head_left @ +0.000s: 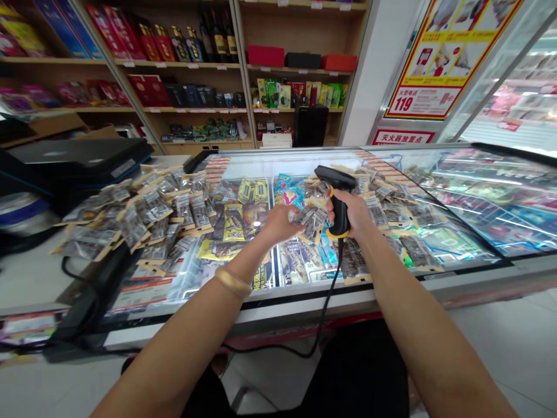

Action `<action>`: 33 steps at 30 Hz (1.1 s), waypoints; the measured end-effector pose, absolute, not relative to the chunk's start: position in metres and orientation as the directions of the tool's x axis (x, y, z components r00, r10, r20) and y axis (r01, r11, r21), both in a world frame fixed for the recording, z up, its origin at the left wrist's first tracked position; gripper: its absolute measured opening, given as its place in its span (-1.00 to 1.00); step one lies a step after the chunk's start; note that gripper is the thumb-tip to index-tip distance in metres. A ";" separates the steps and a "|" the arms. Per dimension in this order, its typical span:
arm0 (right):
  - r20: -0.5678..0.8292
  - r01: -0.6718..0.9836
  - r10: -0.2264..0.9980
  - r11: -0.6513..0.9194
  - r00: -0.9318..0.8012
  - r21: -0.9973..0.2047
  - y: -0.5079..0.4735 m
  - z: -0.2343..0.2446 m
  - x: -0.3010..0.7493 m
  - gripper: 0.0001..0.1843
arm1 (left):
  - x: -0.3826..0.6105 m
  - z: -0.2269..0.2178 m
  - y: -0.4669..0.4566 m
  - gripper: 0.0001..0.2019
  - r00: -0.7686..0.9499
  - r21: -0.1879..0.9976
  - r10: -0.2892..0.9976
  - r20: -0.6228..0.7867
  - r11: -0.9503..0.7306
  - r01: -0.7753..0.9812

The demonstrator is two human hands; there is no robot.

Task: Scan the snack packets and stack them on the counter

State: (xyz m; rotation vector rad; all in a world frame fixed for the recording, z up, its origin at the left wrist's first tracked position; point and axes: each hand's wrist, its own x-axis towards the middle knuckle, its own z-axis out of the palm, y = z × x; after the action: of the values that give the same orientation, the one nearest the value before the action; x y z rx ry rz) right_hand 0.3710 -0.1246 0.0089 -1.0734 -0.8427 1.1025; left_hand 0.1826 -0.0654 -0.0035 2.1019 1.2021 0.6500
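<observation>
My right hand (354,213) is wrapped round the handle of a black and yellow barcode scanner (336,183), whose head points left and whose black cable (324,313) hangs down in front of the freezer. My left hand (281,223) is closed on a small clear packet with a tan card edge (310,222), held just left of the scanner. A gold bangle (232,281) sits on my left wrist. Both hands hover over the glass lid of a chest freezer (304,290).
Many similar packets lie in a heap on the lid at the left (143,212) and spread out at the right (391,209). A black laptop-like case (73,157) lies at far left. Wooden shelves of boxed goods (183,64) stand behind. A red and yellow poster (444,52) hangs on the right.
</observation>
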 end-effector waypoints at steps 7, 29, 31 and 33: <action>0.034 -0.250 0.976 0.089 0.215 -0.964 -0.132 0.003 0.366 -0.52 | 0.162 0.004 -0.054 -0.82 0.167 0.955 0.984 0.068 -0.113 0.274; -0.106 -0.075 0.991 -0.113 -0.086 -0.991 -0.132 0.002 0.286 -0.64 | 0.083 -0.005 -0.023 -0.62 -0.021 0.954 0.999 -0.038 0.030 -0.299; -0.126 -0.062 0.988 -0.132 -0.094 -0.989 -0.132 0.002 0.288 -0.64 | 0.083 -0.003 -0.024 -0.62 -0.023 0.953 0.999 -0.044 0.035 -0.300; -0.141 -0.053 0.985 -0.146 -0.099 -0.988 -0.132 0.003 0.288 -0.63 | 0.084 -0.002 -0.026 -0.62 -0.033 0.953 0.998 -0.049 0.037 -0.299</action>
State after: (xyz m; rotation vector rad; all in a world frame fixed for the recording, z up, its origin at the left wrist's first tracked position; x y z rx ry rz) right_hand 0.2878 -0.1317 0.0026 -1.2221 -1.1619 1.4144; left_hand 0.0841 -0.0255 -0.0017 0.9335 1.0312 1.3343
